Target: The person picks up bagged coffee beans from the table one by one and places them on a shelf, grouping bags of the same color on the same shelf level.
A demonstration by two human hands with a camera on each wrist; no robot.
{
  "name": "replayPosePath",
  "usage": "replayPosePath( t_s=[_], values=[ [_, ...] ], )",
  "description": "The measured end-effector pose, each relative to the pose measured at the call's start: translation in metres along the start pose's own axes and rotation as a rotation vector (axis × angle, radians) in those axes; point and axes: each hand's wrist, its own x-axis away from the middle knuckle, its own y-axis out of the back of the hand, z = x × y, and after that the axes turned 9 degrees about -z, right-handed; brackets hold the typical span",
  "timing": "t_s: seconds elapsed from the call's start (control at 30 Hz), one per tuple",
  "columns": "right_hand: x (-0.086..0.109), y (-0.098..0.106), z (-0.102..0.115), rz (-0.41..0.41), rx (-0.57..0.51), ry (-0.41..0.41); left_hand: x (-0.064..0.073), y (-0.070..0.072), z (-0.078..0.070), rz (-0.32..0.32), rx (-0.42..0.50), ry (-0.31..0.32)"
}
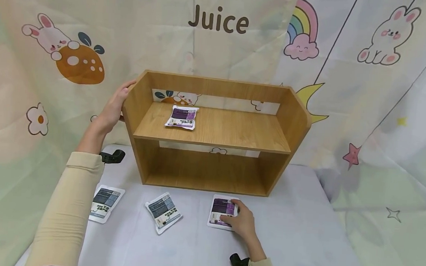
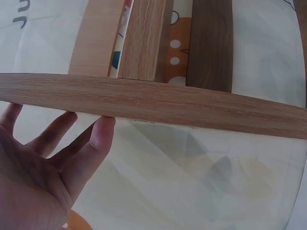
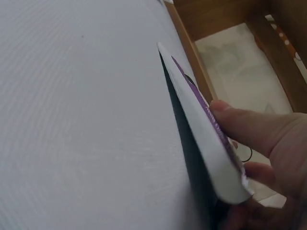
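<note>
My right hand (image 1: 243, 221) pinches the right edge of a flat white pouch with a purple label (image 1: 223, 212) in front of the shelf. In the right wrist view the thumb lies over the label of that pouch (image 3: 204, 129), and its near edge stands tilted above the cloth. With fingertips against the edge of the side panel (image 2: 153, 103), my left hand (image 1: 113, 106) touches the upper left of the wooden two-tier shelf (image 1: 212, 143). Another purple-labelled pouch (image 1: 182, 117) lies on the upper board, left of centre.
Two pouches with blue-grey labels lie on the white tablecloth: one pouch (image 1: 163, 213) at front centre, another pouch (image 1: 106, 203) beside the left sleeve. Behind the shelf hangs a printed cloth (image 1: 149, 31) with cartoon rabbits and the word "Juice".
</note>
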Motion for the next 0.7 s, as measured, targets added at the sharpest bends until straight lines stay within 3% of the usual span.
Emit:
replayPosePath(
  t_s=[0.2,0.4,0.53,0.7],
  values=[
    [-0.003,-0.001,0.0,0.093,-0.22,0.024,0.0,0.001,-0.001,-0.001,0.009,-0.008],
    [-0.007,0.013,0.0,0.118,-0.307,-0.037,0.0,-0.003,0.003,-0.001,0.0,-0.004],
    [-0.01,0.031,0.013,0.127,-0.336,-0.078,0.002,-0.001,0.003,-0.005,-0.012,-0.003],
    [-0.018,0.067,0.035,0.149,-0.398,-0.091,0.002,-0.001,0.001,-0.016,-0.025,-0.023]
  ],
)
